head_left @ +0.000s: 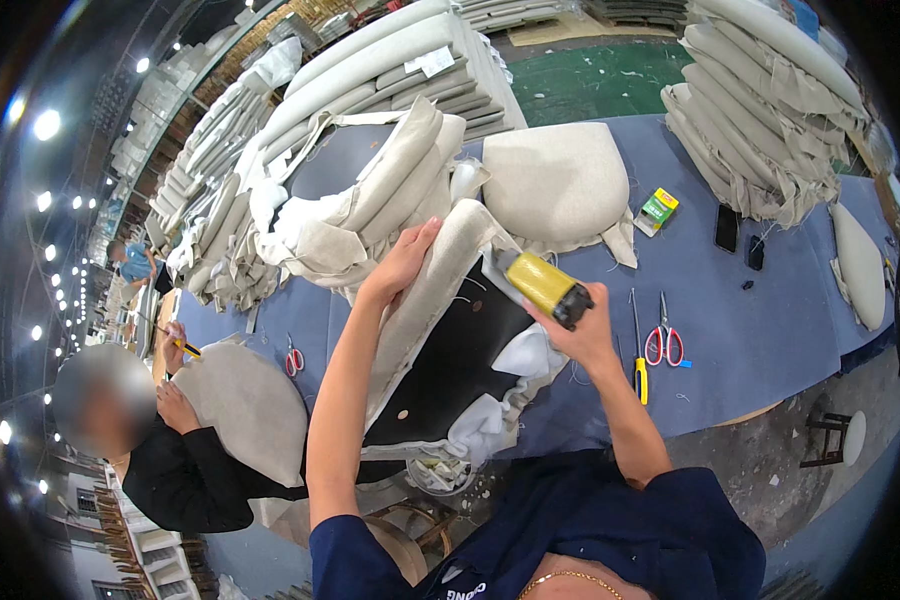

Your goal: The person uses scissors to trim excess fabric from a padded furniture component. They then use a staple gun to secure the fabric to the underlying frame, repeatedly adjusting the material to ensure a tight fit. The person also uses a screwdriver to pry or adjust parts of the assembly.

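A beige upholstered chair cushion [440, 262] stands tilted before me, its black underside [450, 350] facing me and white padding [478, 425] showing along its lower right edge. Over its upper left side, my left hand [402, 265] grips the fabric-covered rim. My right hand [582, 325] is closed around a yellow and black staple gun [542, 284], whose nose is at the cushion's upper right edge. Just behind lies another beige cushion [555, 182], face up. To the right of my right hand are red-handled scissors [664, 345] and a yellow-handled screwdriver [640, 380].
Beige cushion stacks stand at the back left [390, 70] and back right [760, 120] of the blue-covered table [750, 340]. A green box [656, 212] and a phone [726, 228] lie on it. At left, a co-worker [185, 470] handles a cushion [245, 405]. A stool [850, 438] stands right.
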The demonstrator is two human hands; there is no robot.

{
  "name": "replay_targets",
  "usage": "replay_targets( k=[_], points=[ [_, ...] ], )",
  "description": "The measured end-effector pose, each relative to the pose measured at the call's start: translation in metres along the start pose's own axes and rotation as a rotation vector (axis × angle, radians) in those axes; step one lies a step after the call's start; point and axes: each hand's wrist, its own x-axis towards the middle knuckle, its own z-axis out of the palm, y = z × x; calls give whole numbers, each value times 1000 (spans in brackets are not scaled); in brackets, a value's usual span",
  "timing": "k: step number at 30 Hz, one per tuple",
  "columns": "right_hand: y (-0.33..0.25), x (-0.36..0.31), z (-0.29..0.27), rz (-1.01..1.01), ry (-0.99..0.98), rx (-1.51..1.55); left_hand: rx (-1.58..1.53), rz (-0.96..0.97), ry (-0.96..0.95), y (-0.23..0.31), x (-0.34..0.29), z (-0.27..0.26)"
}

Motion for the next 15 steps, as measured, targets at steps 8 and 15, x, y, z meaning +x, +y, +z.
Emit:
replay_targets(
  k=[8, 15],
  points=[
    [22, -2, 35, 98, 39, 61, 167, 104, 32, 3, -11, 22],
    [30, 6, 34, 74, -71, 229, 833, 266, 324, 28, -66, 57]
  ],
)
